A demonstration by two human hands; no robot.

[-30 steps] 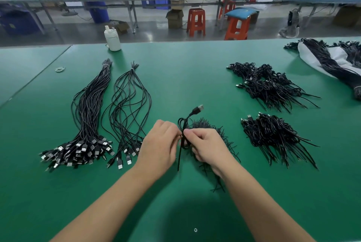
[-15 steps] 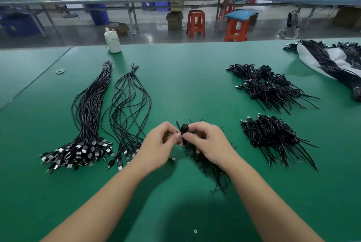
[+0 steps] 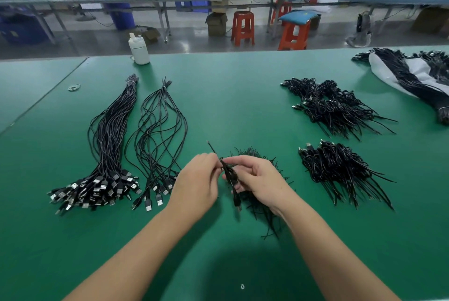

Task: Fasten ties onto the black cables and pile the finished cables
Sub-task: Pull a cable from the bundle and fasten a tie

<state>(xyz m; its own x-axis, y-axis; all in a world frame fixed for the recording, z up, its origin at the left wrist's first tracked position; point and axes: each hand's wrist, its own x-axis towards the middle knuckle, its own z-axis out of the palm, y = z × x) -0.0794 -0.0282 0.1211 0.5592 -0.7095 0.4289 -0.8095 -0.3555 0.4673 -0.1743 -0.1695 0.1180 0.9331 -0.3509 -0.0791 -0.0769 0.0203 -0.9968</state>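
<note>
My right hand (image 3: 257,179) grips a coiled black cable (image 3: 230,176) whose plug hangs down toward me. My left hand (image 3: 196,181) pinches a black tie (image 3: 211,147) at the cable's top; the tie's free end sticks up and to the left. Beneath my hands lies a heap of loose black ties (image 3: 262,206). Two piles of tied cables sit to the right, a near pile (image 3: 340,169) and a far pile (image 3: 332,104). Untied straight cables lie to the left as a thick bundle (image 3: 107,145) and a thin bundle (image 3: 158,135).
A white bottle (image 3: 139,50) stands at the green table's (image 3: 228,96) far edge. A small rubber band (image 3: 74,87) lies far left. At the far right, more black cables rest on a white bag (image 3: 398,69). Stools and benches stand beyond the table.
The cable's plug, which pointed up a second ago, now hangs down from my right hand. The coil has been gathered tight, and a tie end now sticks out from my left fingers.
</note>
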